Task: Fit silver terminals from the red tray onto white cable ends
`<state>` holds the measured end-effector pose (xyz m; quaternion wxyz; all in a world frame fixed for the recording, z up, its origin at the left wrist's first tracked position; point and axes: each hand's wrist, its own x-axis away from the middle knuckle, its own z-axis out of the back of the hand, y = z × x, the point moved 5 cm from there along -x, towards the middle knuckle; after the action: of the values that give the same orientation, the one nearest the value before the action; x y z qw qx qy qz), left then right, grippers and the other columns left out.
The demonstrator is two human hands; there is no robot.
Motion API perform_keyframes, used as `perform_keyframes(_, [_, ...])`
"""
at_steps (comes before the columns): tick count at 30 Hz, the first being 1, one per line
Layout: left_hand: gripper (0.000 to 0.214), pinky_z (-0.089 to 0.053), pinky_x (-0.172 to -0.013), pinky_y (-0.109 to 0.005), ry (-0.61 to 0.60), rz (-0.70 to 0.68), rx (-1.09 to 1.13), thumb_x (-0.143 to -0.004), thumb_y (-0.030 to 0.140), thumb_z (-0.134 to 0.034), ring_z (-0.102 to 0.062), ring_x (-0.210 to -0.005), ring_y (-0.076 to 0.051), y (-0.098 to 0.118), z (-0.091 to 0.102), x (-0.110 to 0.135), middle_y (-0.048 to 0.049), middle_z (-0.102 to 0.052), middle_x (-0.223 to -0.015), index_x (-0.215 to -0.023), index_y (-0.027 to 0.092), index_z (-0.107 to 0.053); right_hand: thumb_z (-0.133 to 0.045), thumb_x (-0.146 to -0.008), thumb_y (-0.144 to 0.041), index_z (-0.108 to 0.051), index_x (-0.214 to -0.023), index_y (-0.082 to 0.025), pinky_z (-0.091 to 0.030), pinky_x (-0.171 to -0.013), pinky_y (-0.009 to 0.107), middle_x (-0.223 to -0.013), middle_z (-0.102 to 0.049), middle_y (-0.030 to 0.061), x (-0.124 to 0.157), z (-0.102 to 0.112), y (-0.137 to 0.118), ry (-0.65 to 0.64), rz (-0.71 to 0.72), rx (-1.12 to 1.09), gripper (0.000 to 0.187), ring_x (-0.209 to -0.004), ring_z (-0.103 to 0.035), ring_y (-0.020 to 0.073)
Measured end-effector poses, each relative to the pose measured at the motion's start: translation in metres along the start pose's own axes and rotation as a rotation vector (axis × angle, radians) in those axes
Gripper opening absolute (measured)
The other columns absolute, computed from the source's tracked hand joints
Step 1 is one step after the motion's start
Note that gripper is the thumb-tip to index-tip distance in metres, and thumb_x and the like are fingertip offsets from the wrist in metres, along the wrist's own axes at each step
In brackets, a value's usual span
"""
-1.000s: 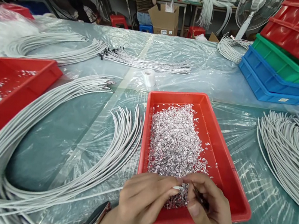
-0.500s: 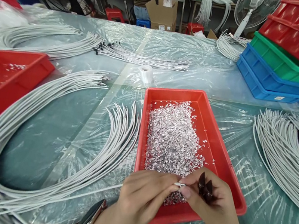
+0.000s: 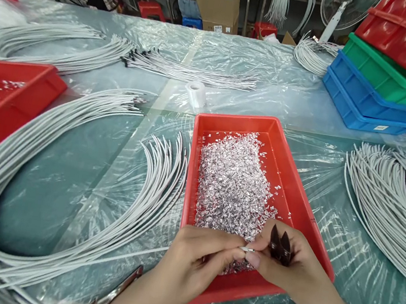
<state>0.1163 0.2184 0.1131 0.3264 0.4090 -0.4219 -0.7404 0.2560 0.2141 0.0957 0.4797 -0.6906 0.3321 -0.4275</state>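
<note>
Over the near end of a red tray [image 3: 297, 203] my two hands meet at the tip of a white cable [image 3: 247, 249]. My left hand [image 3: 193, 263] pinches the cable just behind its end, between thumb and forefinger. The thumb and forefinger of my right hand [image 3: 294, 259] close on the very tip. Tucked in the right palm is what looks like a pair of snips [image 3: 280, 245], its two dark pointed blades sticking up slightly apart. Small shiny silver pieces [image 3: 234, 182] lie heaped in the tray beneath. Whether a piece is on the cable tip is hidden by my fingers.
A long looped bundle of white cables [image 3: 32, 161] covers the left side. Another bundle [image 3: 394, 208] lies at right, below stacked plastic crates [image 3: 383, 106]. A white roll [image 3: 196, 94] stands behind the tray. A second red tray [image 3: 10, 106] sits at far left.
The view has tilted slightly, so things sit a little higher in it. My left hand has turned somewhat, its wrist rotating. Both hands keep hold of the cable end.
</note>
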Motion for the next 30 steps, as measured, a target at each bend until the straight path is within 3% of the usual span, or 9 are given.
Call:
perform_keyframes(9, [0.016,-0.044,-0.045,-0.018,-0.128,0.186,0.104,-0.089,0.015,-0.052,-0.054,-0.046,-0.007,-0.009,-0.003,0.002,0.0002,-0.065,-0.062,-0.082,0.018,-0.066,-0.066,-0.081,-0.031,-0.054,-0.074,-0.019,-0.033,-0.054,0.021,-0.063,-0.053,-0.0039,-0.004,0.0,0.005,-0.043,-0.024,-0.072,0.018,-0.057,-0.043,0.0094])
perform_keyframes(20, [0.019,-0.043,-0.043,-0.018,-0.078,0.178,0.092,-0.091,0.019,-0.049,-0.05,-0.043,-0.007,-0.007,-0.002,-0.004,0.0012,-0.065,-0.06,-0.089,0.019,-0.069,-0.055,-0.088,-0.026,-0.057,-0.081,-0.022,-0.036,-0.053,0.021,-0.064,-0.053,-0.0041,0.001,-0.001,-0.002,0.104,0.029,0.139,0.008,-0.057,-0.046,0.0098])
perform_keyframes(26, [0.018,-0.043,-0.045,-0.017,-0.08,0.219,0.107,-0.092,0.02,-0.048,-0.051,-0.045,-0.005,-0.011,-0.003,-0.001,0.0016,-0.065,-0.065,-0.084,0.019,-0.064,-0.058,-0.087,-0.029,-0.057,-0.082,-0.021,-0.04,-0.056,0.025,-0.065,-0.059,-0.002,0.0,-0.001,0.001,0.14,0.046,0.079,0.009,-0.061,-0.054,0.0129])
perform_keyframes(30, [0.011,-0.043,-0.046,-0.018,-0.073,0.267,0.153,-0.092,0.021,-0.046,-0.052,-0.047,-0.006,-0.015,-0.005,0.003,0.0012,-0.065,-0.066,-0.087,0.018,-0.056,-0.058,-0.086,-0.028,-0.056,-0.08,-0.021,-0.039,-0.057,0.025,-0.063,-0.057,-0.0029,-0.002,-0.003,0.003,0.138,0.032,0.01,0.01,-0.06,-0.051,0.0121])
